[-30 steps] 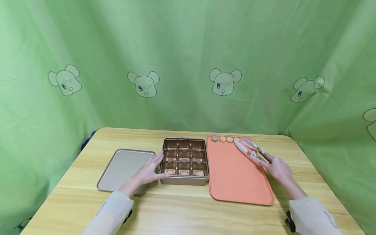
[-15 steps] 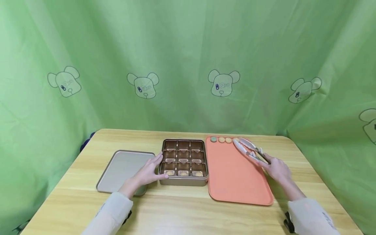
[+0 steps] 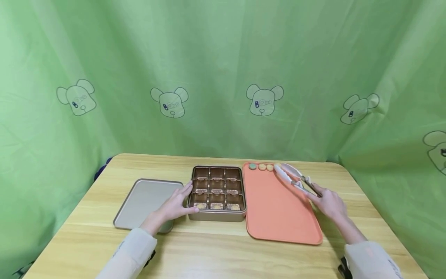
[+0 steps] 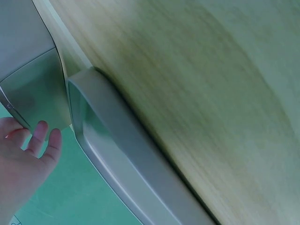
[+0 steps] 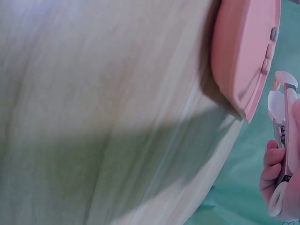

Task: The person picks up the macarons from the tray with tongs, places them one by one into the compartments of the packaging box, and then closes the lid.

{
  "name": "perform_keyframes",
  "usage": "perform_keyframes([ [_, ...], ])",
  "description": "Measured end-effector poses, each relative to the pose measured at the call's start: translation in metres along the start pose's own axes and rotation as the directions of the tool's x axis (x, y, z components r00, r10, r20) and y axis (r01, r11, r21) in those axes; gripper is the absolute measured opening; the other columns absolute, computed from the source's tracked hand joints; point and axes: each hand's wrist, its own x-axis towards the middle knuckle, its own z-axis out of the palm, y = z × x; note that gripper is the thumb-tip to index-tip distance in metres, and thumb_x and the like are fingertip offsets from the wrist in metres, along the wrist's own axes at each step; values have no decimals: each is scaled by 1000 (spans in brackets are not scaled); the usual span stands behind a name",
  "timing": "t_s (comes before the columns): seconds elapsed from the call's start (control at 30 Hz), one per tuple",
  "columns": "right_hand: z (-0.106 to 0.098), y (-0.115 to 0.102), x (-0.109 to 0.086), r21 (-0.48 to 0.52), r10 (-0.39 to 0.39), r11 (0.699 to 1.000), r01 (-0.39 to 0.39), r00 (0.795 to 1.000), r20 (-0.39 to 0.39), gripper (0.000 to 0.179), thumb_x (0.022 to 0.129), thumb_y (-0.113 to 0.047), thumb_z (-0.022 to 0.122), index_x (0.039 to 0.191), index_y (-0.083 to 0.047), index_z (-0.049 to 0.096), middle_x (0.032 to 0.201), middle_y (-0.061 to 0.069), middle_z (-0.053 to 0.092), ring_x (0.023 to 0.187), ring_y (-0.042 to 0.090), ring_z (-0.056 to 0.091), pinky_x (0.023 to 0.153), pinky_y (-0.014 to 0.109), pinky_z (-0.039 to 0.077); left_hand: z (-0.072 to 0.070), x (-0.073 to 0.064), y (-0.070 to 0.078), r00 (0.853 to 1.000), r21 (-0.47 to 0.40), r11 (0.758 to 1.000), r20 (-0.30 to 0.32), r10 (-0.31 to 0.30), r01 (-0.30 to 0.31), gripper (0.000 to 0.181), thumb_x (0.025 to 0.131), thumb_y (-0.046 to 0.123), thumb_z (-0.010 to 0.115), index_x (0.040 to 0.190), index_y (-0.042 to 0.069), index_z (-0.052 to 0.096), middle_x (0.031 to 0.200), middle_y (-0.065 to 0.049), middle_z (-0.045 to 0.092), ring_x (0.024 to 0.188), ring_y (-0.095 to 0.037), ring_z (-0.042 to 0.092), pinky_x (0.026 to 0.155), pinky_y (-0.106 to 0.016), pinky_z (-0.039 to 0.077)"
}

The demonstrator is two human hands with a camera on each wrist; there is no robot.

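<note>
In the head view, my right hand (image 3: pixel 329 201) grips a pair of tongs (image 3: pixel 296 180) with pale scoop tips, spread apart over the far right of a coral tray (image 3: pixel 278 217). The tips overlap the rightmost cookie of a row at the back edge. That row also has a green cookie (image 3: pixel 252 166) and tan cookies (image 3: pixel 262 167). My left hand (image 3: pixel 174 205) rests against a square bronze tin (image 3: pixel 217 216), fingers along its left side, thumb at the front corner. Clear dividers split the tin into compartments; the front row holds tan cookies (image 3: pixel 216 206).
A flat grey lid (image 3: pixel 144 201) lies left of the tin, partly under my left forearm. The tray's left edge stands right beside the tin. A green curtain (image 3: pixel 216 50) hangs behind the wooden table (image 3: pixel 209 252).
The head view has shifted slightly. My left hand stays on the tin, and the tongs remain spread at the rightmost cookie. My right forearm has swung a little outward.
</note>
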Motion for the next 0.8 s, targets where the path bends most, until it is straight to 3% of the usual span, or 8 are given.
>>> perform_keyframes([
  [0.23, -2, -15, -5, 22, -40, 999, 40, 999, -21, 68, 87, -52, 52, 134, -4, 43, 106, 35, 56, 63, 28, 51, 41, 30, 32, 0, 0, 0, 1000, 3, 1000, 7, -14, 14, 92, 76, 47, 68, 141, -3, 25, 152, -9, 13, 130, -53, 14, 105, -62, 15],
  [0.5, -3, -29, -8, 34, -93, 995, 95, 995, -37, 67, 86, -50, 55, 133, -3, 45, 117, 35, 52, 78, 38, 58, 46, 33, 39, 0, 0, 0, 1000, -2, 1000, 9, -18, 19, 93, 76, 48, 67, 141, -1, 24, 152, -7, 11, 130, -53, 13, 104, -63, 14],
  [0.6, -3, -33, -10, 55, -105, 993, 106, 994, -35, 67, 85, -48, 57, 133, -2, 44, 118, 35, 51, 75, 37, 57, 46, 31, 37, 0, 0, -1, 1000, 0, 1000, 7, -7, 7, 93, 76, 47, 67, 141, -2, 24, 152, -9, 12, 130, -52, 13, 105, -62, 14],
  [0.7, -4, -37, -12, 68, -127, 989, 130, 991, -44, 66, 85, -45, 59, 132, -1, 45, 116, 35, 53, 78, 39, 57, 49, 37, 41, 0, 1, -1, 1000, 2, 1000, 9, -1, 1, 93, 76, 47, 67, 141, -3, 24, 152, -10, 12, 131, -50, 14, 106, -60, 12],
  [0.8, -4, -39, -13, 75, -161, 983, 165, 985, -58, 63, 85, -42, 60, 132, -1, 46, 116, 34, 54, 88, 46, 57, 61, 49, 48, -1, 0, 0, 1000, 5, 1000, 14, -7, 7, 93, 76, 48, 67, 141, -3, 24, 152, -9, 12, 132, -50, 13, 107, -59, 12],
])
